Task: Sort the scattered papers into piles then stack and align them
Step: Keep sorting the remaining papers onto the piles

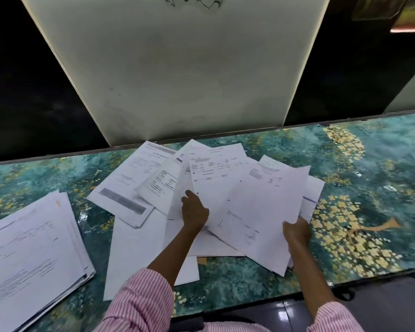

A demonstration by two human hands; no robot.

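Note:
Scattered white printed papers (139,178) lie overlapping across the middle of a green and gold patterned table (369,164). My left hand (194,210) grips a sheet (216,178) near its lower edge, fingers curled under it. My right hand (296,230) pinches the lower right edge of a large tilted sheet (264,212), which is lifted off the heap. At the left sits a thick stack of papers (34,255), roughly squared but fanned at its right edge. A blank sheet (134,255) lies flat beneath my left forearm.
A white panel (177,68) stands upright behind the table, with dark space on both sides. The table's near edge (297,292) runs below my arms, with a dark floor beyond it. Bare patterned tabletop shows at the right.

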